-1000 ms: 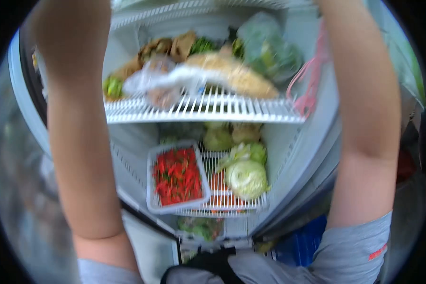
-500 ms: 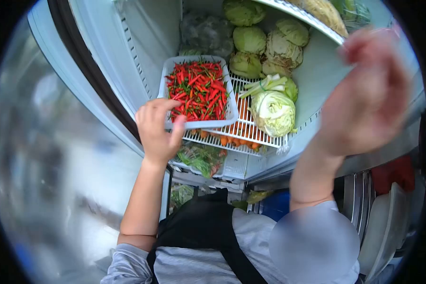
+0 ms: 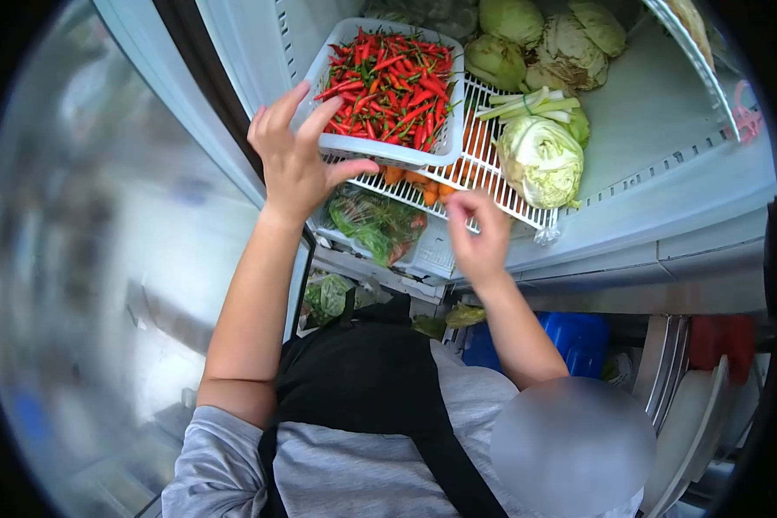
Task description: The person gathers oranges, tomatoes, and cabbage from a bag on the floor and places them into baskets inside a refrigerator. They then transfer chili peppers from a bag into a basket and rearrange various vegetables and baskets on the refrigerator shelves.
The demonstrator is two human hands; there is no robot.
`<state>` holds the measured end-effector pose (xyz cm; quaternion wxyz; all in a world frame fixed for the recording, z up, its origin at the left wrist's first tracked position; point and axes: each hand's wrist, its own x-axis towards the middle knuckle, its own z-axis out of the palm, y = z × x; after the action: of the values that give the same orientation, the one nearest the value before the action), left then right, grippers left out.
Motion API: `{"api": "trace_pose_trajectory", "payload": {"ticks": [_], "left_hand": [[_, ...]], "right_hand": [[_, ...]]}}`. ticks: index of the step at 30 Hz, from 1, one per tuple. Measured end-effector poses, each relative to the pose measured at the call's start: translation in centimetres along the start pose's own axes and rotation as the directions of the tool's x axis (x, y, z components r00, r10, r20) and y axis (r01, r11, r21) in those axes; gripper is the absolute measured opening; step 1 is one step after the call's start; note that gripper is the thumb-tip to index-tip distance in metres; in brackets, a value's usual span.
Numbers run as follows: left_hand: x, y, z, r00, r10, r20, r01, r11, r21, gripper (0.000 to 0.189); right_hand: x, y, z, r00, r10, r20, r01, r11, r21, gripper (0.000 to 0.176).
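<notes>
A white plastic basket full of red chili peppers stands on the white wire shelf of an upright fridge. My left hand is at the basket's near left corner, its fingers spread and its thumb stretched below the rim. My right hand hovers in front of the shelf edge, to the right of the basket, with fingers curled in and nothing visible in them. To the right of the basket lies a cut cabbage, with a bundle of pale green stalks behind it.
More cabbages sit at the back of the shelf. Beneath it are carrots and bagged greens. The fridge door frame stands at the left; a blue container is low on the right.
My right hand has come down and left from the upper right to the front of the shelf. My left hand has spread its fingers. The view has shifted, so the basket appears higher.
</notes>
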<state>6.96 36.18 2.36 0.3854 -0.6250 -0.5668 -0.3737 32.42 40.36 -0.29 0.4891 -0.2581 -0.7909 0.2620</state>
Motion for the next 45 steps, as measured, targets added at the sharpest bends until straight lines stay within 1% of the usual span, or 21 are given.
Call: {"api": "trace_pose_trajectory", "payload": {"ticks": [2, 4, 6, 8, 9, 12, 14, 15, 16, 17, 18, 20, 24, 25, 27, 32, 34, 36, 40, 42, 45], "left_hand": [[-4.0, 0.5, 1.3, 0.938, -0.127, -0.323, 0.023, 0.951, -0.307, 0.068], [-8.6, 1.9, 1.0, 0.979, -0.082, -0.189, -0.005, 0.909, -0.417, 0.050], [-13.3, 4.3, 1.2, 0.969, -0.160, 0.187, 0.236, 0.822, -0.518, 0.036], [-18.7, 7.4, 2.1, 0.575, -0.458, 0.678, 0.797, 0.501, -0.338, 0.026], [-22.3, 8.4, 2.8, 0.406, -0.497, 0.767, 0.875, 0.454, -0.169, 0.027], [-35.2, 9.9, 6.2, -0.010, -0.464, 0.886, 0.946, 0.282, 0.158, 0.031], [-39.4, 10.3, 7.8, -0.190, -0.460, 0.868, 0.969, 0.053, 0.240, 0.041], [-39.4, 9.4, 9.0, -0.180, -0.461, 0.869, 0.970, 0.061, 0.234, 0.041], [-39.6, 8.9, 10.0, -0.419, -0.343, 0.841, 0.901, -0.268, 0.340, 0.052], [-39.8, 8.6, 10.7, -0.602, -0.146, 0.785, 0.709, -0.549, 0.442, 0.064], [-39.2, 8.5, 11.6, -0.603, -0.136, 0.786, 0.708, -0.545, 0.449, 0.064], [-38.0, 9.0, 13.6, -0.698, -0.122, 0.706, 0.429, -0.860, 0.275, 0.070], [-38.0, 10.8, 15.6, -0.700, -0.154, 0.697, 0.372, -0.912, 0.173, 0.066], [-39.7, 11.2, 16.5, -0.621, -0.110, 0.776, 0.380, -0.908, 0.175, 0.060], [-43.5, 12.8, 18.6, -0.367, -0.044, 0.929, 0.294, -0.953, 0.071, 0.047], [-43.1, 11.8, 18.3, -0.340, 0.049, 0.939, 0.091, -0.992, 0.085, 0.043], [-42.6, 11.2, 17.6, -0.465, -0.053, 0.884, 0.352, -0.927, 0.130, 0.039], [-40.6, 11.0, 16.1, -0.485, -0.120, 0.866, 0.385, -0.918, 0.089, 0.036], [-40.2, 10.8, 12.5, -0.445, -0.088, 0.891, 0.318, -0.946, 0.065, 0.048], [-38.2, 11.9, 9.7, -0.331, -0.390, 0.859, 0.644, -0.759, -0.096, 0.062], [-33.6, 12.4, 6.9, -0.265, -0.507, 0.820, 0.741, -0.651, -0.163, 0.073]], "right_hand": [[-3.8, 1.4, 2.2, 0.986, 0.078, 0.148, -0.085, 0.996, 0.037, 0.008], [-6.8, 4.8, 4.8, 0.935, 0.204, 0.292, -0.214, 0.977, 0.004, 0.011], [-10.2, 9.7, 7.4, 0.843, 0.325, 0.429, -0.338, 0.940, -0.049, 0.013], [-13.6, 15.7, 10.5, 0.770, 0.505, 0.390, -0.475, 0.862, -0.178, 0.022], [-14.9, 18.5, 12.0, 0.746, 0.585, 0.319, -0.473, 0.802, -0.366, 0.033], [-14.7, 19.5, 14.2, 0.861, 0.495, 0.114, -0.327, 0.712, -0.621, 0.041], [-15.0, 21.9, 15.7, 0.881, 0.455, 0.127, -0.290, 0.734, -0.614, 0.034], [-15.6, 23.2, 16.3, 0.890, 0.434, 0.139, -0.265, 0.741, -0.617, 0.027], [-16.2, 24.5, 16.6, 0.895, 0.420, 0.152, -0.242, 0.742, -0.625, 0.020], [-16.1, 25.5, 16.9, 0.812, 0.573, 0.111, -0.486, 0.770, -0.414, 0.013], [-15.9, 25.8, 17.0, 0.679, 0.733, 0.028, -0.700, 0.658, -0.277, 0.012], [-16.0, 26.7, 15.4, 0.401, 0.907, 0.126, -0.853, 0.320, 0.411, 0.012], [-17.3, 21.1, 8.1, 0.381, 0.874, 0.300, -0.675, 0.042, 0.736, 0.016], [-18.8, 20.6, 6.8, 0.382, 0.877, 0.293, -0.622, 0.009, 0.783, 0.015], [-17.5, 15.1, 4.9, 0.385, 0.883, 0.269, -0.585, 0.008, 0.811, 0.013], [-22.2, 9.0, -0.5, 0.459, 0.864, 0.208, -0.702, 0.209, 0.680, 0.027], [-22.6, 6.2, -1.4, 0.391, 0.917, 0.084, -0.703, 0.239, 0.669, 0.024], [-24.0, 4.8, -2.2, 0.365, 0.931, 0.016, -0.723, 0.273, 0.635, 0.020], [-31.1, 2.6, -1.8, 0.302, 0.947, -0.107, -0.828, 0.316, 0.464, 0.022], [-33.7, 1.2, -0.9, 0.247, 0.949, -0.194, -0.878, 0.304, 0.369, 0.023], [-35.0, -1.0, 0.4, 0.165, 0.928, -0.334, -0.817, 0.318, 0.481, 0.020]]}}
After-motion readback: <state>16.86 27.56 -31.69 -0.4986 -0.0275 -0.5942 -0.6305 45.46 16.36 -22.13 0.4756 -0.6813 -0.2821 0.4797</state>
